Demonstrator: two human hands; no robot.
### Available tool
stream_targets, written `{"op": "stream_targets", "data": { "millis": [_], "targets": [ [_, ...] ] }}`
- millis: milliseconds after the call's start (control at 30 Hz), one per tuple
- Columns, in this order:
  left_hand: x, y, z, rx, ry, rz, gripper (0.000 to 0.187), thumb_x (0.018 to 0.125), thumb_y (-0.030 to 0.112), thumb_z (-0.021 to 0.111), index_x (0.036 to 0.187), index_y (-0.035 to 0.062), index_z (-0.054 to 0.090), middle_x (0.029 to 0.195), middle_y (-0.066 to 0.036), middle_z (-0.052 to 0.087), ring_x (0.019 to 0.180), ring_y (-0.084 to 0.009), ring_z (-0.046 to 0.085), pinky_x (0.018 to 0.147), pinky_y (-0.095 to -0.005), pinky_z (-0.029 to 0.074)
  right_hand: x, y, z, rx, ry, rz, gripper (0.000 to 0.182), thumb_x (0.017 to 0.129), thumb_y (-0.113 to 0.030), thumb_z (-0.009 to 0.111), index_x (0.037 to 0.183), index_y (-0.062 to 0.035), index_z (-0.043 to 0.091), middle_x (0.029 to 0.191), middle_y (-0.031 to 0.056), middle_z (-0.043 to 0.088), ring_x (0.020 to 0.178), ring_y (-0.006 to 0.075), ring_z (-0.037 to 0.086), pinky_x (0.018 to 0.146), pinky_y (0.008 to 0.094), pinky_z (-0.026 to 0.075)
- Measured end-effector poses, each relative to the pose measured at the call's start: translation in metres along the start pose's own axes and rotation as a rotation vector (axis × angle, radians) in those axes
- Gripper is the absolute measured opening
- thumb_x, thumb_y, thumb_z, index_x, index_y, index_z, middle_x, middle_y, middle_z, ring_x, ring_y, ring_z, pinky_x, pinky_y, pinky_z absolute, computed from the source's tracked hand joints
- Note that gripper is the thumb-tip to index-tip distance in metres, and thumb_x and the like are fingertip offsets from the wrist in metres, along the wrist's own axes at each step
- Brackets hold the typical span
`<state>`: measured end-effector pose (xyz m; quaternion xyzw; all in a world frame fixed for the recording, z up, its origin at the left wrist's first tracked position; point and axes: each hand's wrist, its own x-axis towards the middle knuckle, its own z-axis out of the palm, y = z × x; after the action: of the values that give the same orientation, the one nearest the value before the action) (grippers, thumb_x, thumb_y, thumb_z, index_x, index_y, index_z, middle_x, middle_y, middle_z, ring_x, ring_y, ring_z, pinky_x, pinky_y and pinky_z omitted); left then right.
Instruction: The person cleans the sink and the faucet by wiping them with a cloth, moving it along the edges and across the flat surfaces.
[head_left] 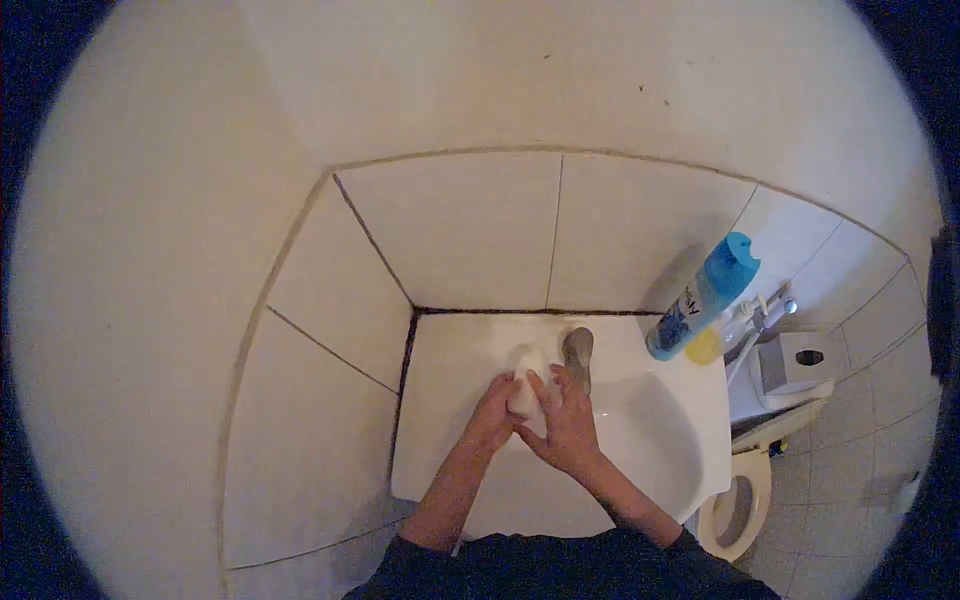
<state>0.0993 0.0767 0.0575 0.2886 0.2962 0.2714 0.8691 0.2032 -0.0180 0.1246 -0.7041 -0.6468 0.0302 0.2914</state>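
Note:
Over the white sink (pixel 640 400), a pale, rounded object, which looks like a bar of soap or small bottle (pixel 525 392), is held between both hands. My left hand (pixel 492 412) wraps its left side, fingers closed on it. My right hand (pixel 565 425) presses on it from the right, with its fingers bent over the object and partly raised. Just behind my right hand stands the grey faucet (pixel 579 355).
A blue spray can (pixel 705 295) and a clear bottle with yellow contents (pixel 712 343) stand at the sink's back right corner. Farther right are a tissue box (pixel 795 363) and a toilet (pixel 755 505). Tiled walls (pixel 480 235) border the sink's back and left.

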Motion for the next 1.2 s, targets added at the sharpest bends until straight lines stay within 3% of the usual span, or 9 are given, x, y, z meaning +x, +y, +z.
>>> {"op": "stream_targets", "data": {
  "millis": [200,333,533,700,833,933,1000,1133,1200],
  "targets": [
    [-0.007,-0.001,-0.006,0.095,-0.051,-0.022,0.035,0.082,0.032,0.051,0.104,0.0071,0.04,0.104,-0.007,0.048,0.092,-0.0211,0.049,0.072,-0.0415,0.045,0.01,0.007,-0.005,0.114,-0.23,0.063,0.072,0.061,-0.026,0.071,0.121,-0.0103,0.037,0.119,0.0193,0.037,0.103,0.034,0.044,0.083,0.0405,0.041],
    [-0.02,0.002,-0.003,-0.021,0.034,0.027,0.037,0.084,0.032,0.048,0.113,0.0107,0.041,0.109,-0.008,0.047,0.1,-0.0218,0.047,0.077,-0.0386,0.046,0.016,0.011,0.006,0.178,-0.083,0.028,0.066,0.06,-0.021,0.072,0.116,-0.0087,0.04,0.111,0.0204,0.044,0.097,0.034,0.049,0.08,0.0382,0.043],
    [-0.023,-0.003,-0.016,-0.02,0.046,-0.008,0.041,0.084,0.038,0.047,0.114,0.0109,0.041,0.109,-0.007,0.046,0.1,-0.022,0.047,0.082,-0.0401,0.041,0.017,-0.006,0.026,0.577,-0.129,0.375,0.069,0.062,-0.02,0.068,0.118,-0.0049,0.031,0.108,0.023,0.047,0.099,0.0364,0.049,0.081,0.0388,0.042],
    [-0.006,0.006,-0.009,0.964,0.171,0.255,0.045,0.085,0.034,0.046,0.116,0.0019,0.038,0.099,-0.013,0.05,0.082,-0.0208,0.053,0.071,-0.0315,0.044,0.01,0.002,0.062,0.523,0.048,0.319,0.061,0.065,-0.017,0.065,0.114,0.0001,0.032,0.111,0.023,0.043,0.095,0.0377,0.05,0.08,0.0394,0.042],
    [-0.008,0.009,-0.002,1.007,0.061,0.384,0.043,0.086,0.033,0.043,0.115,0.0007,0.039,0.095,-0.012,0.052,0.076,-0.019,0.054,0.066,-0.0309,0.045,0.025,0.011,0.062,0.207,0.181,0.117,0.058,0.068,-0.02,0.062,0.113,0.0023,0.034,0.111,0.0231,0.042,0.092,0.0392,0.05,0.078,0.04,0.043],
    [-0.013,-0.004,-0.007,0.715,0.191,0.199,0.042,0.087,0.033,0.042,0.115,0.0027,0.039,0.095,-0.011,0.052,0.077,-0.018,0.054,0.066,-0.03,0.045,0.033,0.009,0.051,-0.03,0.094,0.162,0.057,0.07,-0.025,0.059,0.113,0.0059,0.036,0.106,0.0225,0.045,0.085,0.0394,0.052,0.075,0.0411,0.044],
    [-0.018,-0.019,-0.019,0.543,0.121,0.105,0.04,0.088,0.034,0.04,0.114,0.0038,0.04,0.094,-0.01,0.051,0.077,-0.0161,0.054,0.066,-0.0292,0.044,0.039,0.005,0.041,-0.012,-0.14,0.289,0.057,0.071,-0.027,0.056,0.117,0.0003,0.037,0.105,0.0221,0.047,0.081,0.0384,0.053,0.071,0.0429,0.045],
    [-0.039,-0.064,-0.031,0.538,0.154,0.01,0.035,0.087,0.03,0.042,0.112,0.0053,0.041,0.094,-0.008,0.052,0.079,-0.0162,0.054,0.067,-0.0295,0.044,0.051,0.006,0.046,-0.134,-0.248,0.326,0.052,0.072,-0.027,0.055,0.119,-0.0082,0.04,0.104,0.0216,0.048,0.08,0.0361,0.055,0.069,0.0436,0.046],
    [-0.034,-0.09,-0.038,0.714,-0.14,0.083,0.031,0.086,0.026,0.045,0.108,0.0038,0.044,0.092,-0.007,0.053,0.081,-0.0179,0.055,0.068,-0.0303,0.044,0.061,0.015,0.062,-0.189,-0.178,0.338,0.049,0.074,-0.027,0.054,0.119,-0.0151,0.04,0.107,0.0215,0.047,0.081,0.0351,0.055,0.069,0.0434,0.047]
  ]
}}
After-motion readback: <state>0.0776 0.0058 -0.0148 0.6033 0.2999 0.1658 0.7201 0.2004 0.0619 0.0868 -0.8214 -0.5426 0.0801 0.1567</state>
